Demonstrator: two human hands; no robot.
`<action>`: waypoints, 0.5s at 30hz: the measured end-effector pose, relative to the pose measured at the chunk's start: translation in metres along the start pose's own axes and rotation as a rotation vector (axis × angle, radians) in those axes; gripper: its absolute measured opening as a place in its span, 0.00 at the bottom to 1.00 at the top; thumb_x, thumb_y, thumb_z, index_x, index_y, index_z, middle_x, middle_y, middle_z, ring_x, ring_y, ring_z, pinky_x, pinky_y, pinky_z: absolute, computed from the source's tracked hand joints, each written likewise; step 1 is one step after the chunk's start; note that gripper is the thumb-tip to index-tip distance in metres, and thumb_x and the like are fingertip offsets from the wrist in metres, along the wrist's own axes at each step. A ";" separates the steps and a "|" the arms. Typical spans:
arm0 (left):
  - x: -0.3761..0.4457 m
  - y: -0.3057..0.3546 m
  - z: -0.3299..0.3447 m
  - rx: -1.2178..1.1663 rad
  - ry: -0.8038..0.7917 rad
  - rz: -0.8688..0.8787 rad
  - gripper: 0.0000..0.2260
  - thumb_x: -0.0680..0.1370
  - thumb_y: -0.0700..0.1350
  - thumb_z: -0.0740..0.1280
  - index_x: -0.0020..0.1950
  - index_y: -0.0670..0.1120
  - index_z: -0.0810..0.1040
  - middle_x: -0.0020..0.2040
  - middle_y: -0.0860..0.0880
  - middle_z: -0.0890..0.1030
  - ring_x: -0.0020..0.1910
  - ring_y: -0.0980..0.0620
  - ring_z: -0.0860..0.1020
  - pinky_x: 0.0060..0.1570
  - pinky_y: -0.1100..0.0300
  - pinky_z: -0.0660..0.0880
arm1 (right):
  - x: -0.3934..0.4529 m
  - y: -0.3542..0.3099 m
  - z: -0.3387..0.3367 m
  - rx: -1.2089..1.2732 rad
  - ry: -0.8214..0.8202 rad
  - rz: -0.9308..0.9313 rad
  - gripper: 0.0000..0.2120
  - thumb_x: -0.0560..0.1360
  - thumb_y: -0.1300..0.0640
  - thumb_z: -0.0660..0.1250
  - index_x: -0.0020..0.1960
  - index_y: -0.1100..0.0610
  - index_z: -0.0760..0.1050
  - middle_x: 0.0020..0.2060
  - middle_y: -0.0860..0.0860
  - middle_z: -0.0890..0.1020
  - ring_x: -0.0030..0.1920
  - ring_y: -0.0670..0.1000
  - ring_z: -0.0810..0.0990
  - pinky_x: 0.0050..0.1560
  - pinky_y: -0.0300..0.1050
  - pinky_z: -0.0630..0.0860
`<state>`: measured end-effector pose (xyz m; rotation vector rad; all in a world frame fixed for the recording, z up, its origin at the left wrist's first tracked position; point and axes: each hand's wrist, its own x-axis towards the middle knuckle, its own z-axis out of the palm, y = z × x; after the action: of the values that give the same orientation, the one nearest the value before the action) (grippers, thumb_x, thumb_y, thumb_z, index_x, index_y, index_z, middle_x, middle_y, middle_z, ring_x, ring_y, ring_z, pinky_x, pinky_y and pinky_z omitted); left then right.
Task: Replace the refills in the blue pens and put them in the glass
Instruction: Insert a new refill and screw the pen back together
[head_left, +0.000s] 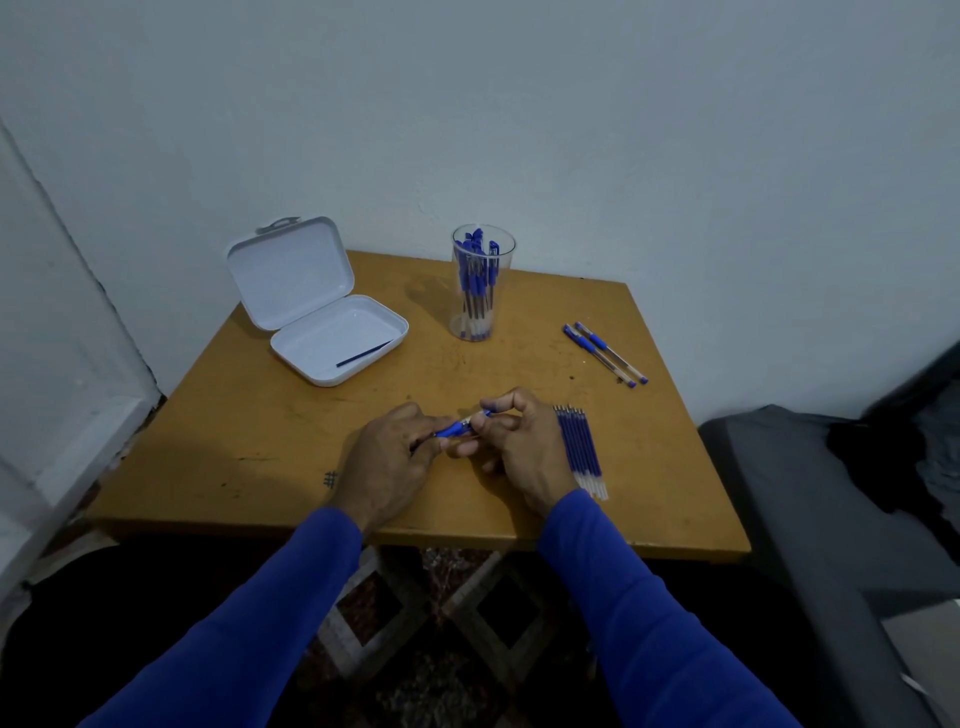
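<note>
Blue pen (464, 427), frame centre, pinched at either end by left hand (392, 457) and right hand (519, 441), fingers curled on it, seemingly for unscrewing.

Wooden table (311, 467) fills mid-frame against a pale wall (571, 104) – a white box (332, 317) sits open at its upper left, lid tilted back. Dark cushion (810, 493) at right edge – patterned floor (431, 649) shows at bottom centre
</note>
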<state>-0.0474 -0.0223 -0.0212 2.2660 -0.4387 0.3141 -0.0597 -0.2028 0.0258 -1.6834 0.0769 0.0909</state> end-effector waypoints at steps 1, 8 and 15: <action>0.000 0.000 0.000 0.006 -0.001 -0.002 0.13 0.80 0.45 0.69 0.64 0.51 0.82 0.42 0.56 0.75 0.41 0.57 0.75 0.39 0.62 0.71 | 0.000 0.000 0.000 0.001 -0.002 0.003 0.07 0.82 0.61 0.66 0.59 0.62 0.72 0.41 0.61 0.87 0.38 0.52 0.86 0.29 0.39 0.76; 0.001 0.002 -0.001 0.016 -0.008 -0.019 0.13 0.80 0.45 0.69 0.65 0.52 0.81 0.42 0.55 0.75 0.41 0.57 0.74 0.40 0.60 0.72 | 0.000 0.000 0.001 -0.024 -0.004 0.002 0.07 0.82 0.61 0.66 0.59 0.60 0.72 0.40 0.58 0.87 0.37 0.49 0.86 0.29 0.38 0.76; 0.002 0.006 -0.001 0.001 0.002 -0.060 0.14 0.80 0.50 0.68 0.66 0.54 0.80 0.43 0.58 0.75 0.41 0.59 0.74 0.41 0.66 0.71 | -0.001 -0.003 0.001 -0.049 0.045 -0.010 0.08 0.80 0.58 0.69 0.58 0.55 0.73 0.41 0.57 0.87 0.37 0.49 0.85 0.31 0.40 0.77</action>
<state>-0.0481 -0.0261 -0.0156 2.2749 -0.3685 0.2853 -0.0602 -0.2011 0.0291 -1.7346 0.1010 0.0482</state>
